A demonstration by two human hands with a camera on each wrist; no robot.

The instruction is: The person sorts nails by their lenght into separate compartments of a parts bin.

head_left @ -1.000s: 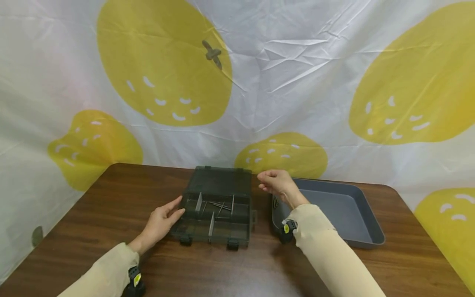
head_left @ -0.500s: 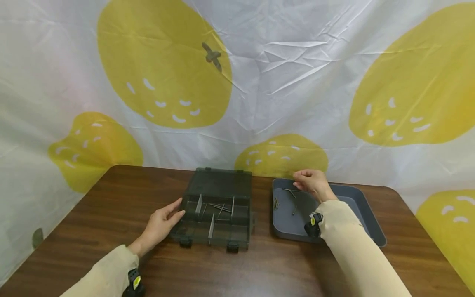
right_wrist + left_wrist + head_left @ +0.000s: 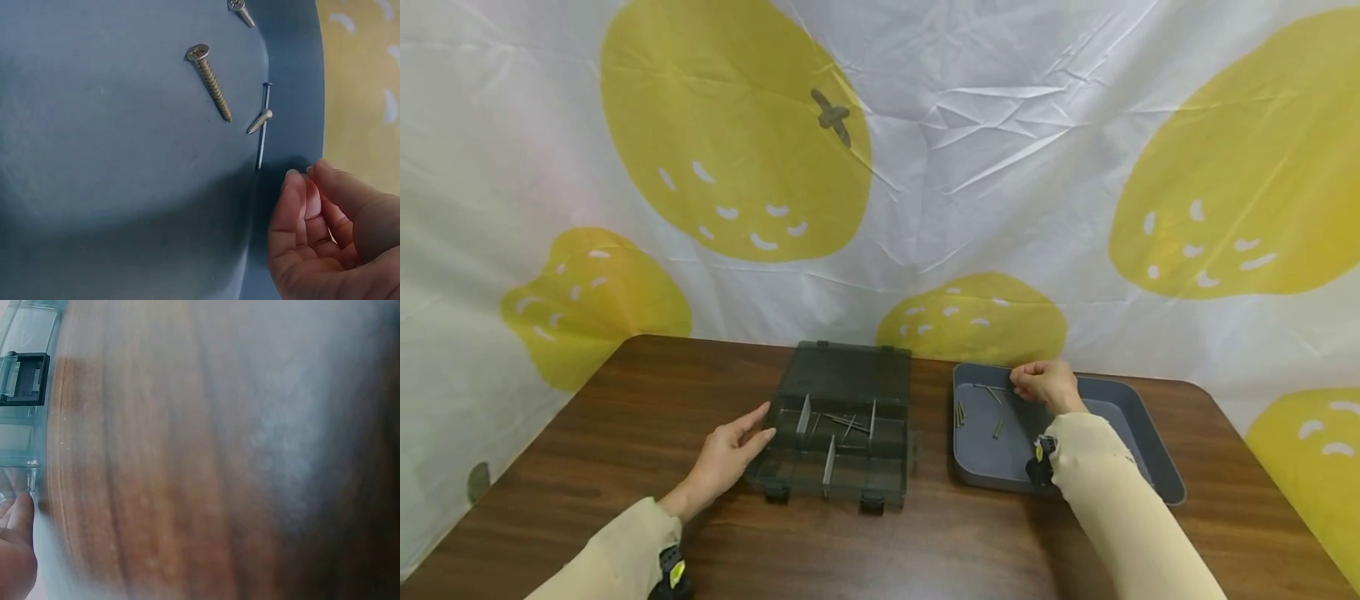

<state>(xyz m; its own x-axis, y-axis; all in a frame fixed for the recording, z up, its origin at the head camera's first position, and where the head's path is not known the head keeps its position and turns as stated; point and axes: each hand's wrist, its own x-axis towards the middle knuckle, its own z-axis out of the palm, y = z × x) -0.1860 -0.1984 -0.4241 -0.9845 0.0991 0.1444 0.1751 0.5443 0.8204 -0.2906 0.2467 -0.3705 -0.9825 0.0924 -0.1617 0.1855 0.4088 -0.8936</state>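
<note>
Today, at a wooden tabletop (image 3: 865, 550), a person works with hands well apart. The left hand (image 3: 722, 454) rests relaxed, fingers extended, against the left side of an open plastic case (image 3: 850, 367), where thin metal pins (image 3: 850, 425) lie crossed in a back compartment. The right hand (image 3: 1047, 385) dips over the back edge of a gray tray (image 3: 1000, 458), fingers curled and thumb near the fingertips; whether it pinches anything cannot be told. Just beside those tips, a nail (image 3: 262, 144) lies along the tray's back wall, a short screw (image 3: 259, 122) across it. Near them, inside the tray, lies a long screw (image 3: 213, 86).
</note>
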